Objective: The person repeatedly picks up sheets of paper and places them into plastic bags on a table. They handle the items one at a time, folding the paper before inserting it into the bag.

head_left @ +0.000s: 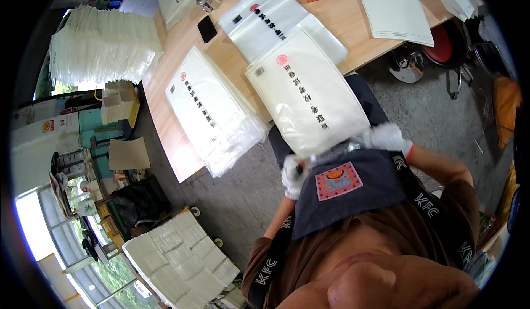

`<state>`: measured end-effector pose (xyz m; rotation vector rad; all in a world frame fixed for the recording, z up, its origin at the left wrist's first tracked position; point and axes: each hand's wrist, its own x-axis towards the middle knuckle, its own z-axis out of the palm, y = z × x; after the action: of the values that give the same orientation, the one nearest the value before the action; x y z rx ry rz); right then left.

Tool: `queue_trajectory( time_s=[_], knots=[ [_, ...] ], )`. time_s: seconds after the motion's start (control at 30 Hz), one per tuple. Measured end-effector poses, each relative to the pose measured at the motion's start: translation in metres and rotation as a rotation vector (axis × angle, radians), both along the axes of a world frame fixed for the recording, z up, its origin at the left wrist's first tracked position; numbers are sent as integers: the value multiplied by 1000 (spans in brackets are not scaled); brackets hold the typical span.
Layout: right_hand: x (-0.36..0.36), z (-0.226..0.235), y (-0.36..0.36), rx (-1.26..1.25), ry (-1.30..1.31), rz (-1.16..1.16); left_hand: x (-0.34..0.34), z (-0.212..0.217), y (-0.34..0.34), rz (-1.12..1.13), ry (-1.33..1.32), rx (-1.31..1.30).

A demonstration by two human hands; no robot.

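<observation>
I hold a large white package in a clear plastic bag (pixel 309 96), printed with a red round mark and dark characters, its near end against my dark apron. My left hand (pixel 292 176), in a white glove, grips the bag's lower left corner. My right hand (pixel 389 138), also gloved in white, grips the lower right corner. The bag's far end rests over the edge of the wooden table (pixel 165 127).
A stack of similar bagged packages (pixel 212 113) lies to the left on the table, another bag (pixel 265 19) beyond. A black phone (pixel 207 28) and a small metal jar (pixel 208 0) sit farther back. White stacks (pixel 102 46) lie left, a red stool (pixel 444 46) right, folded white pieces (pixel 179 259) below.
</observation>
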<state>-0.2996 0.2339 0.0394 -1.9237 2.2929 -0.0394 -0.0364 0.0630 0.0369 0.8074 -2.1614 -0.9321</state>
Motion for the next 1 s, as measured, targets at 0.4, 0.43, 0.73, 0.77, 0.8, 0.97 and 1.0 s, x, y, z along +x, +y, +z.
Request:
queue_trajectory(
  time_s=[0.4,0.43,0.73,0.77,0.8,0.97,1.0],
  knots=[
    [-66,-40,-38,-256,-758,-547,2,-78,-44,278,-58,360],
    [-70,-54,-54,-379,-549,-593,-20,-72,-55,297,-28,509],
    [-5,-43,-177,32,-1934,-425,-6,39,-129,488,-30,396],
    [3,-53,-201,6,-1919,-371,-4,70,-136,533,46,502],
    [15,-43,-231,13,-1923,-321,4,102,-141,597,125,599],
    [79,-26,-345,10,-1548,-186,102,82,-242,649,-21,308],
    [100,-15,-349,57,-1540,-193,152,41,-264,678,-267,315]
  ],
)
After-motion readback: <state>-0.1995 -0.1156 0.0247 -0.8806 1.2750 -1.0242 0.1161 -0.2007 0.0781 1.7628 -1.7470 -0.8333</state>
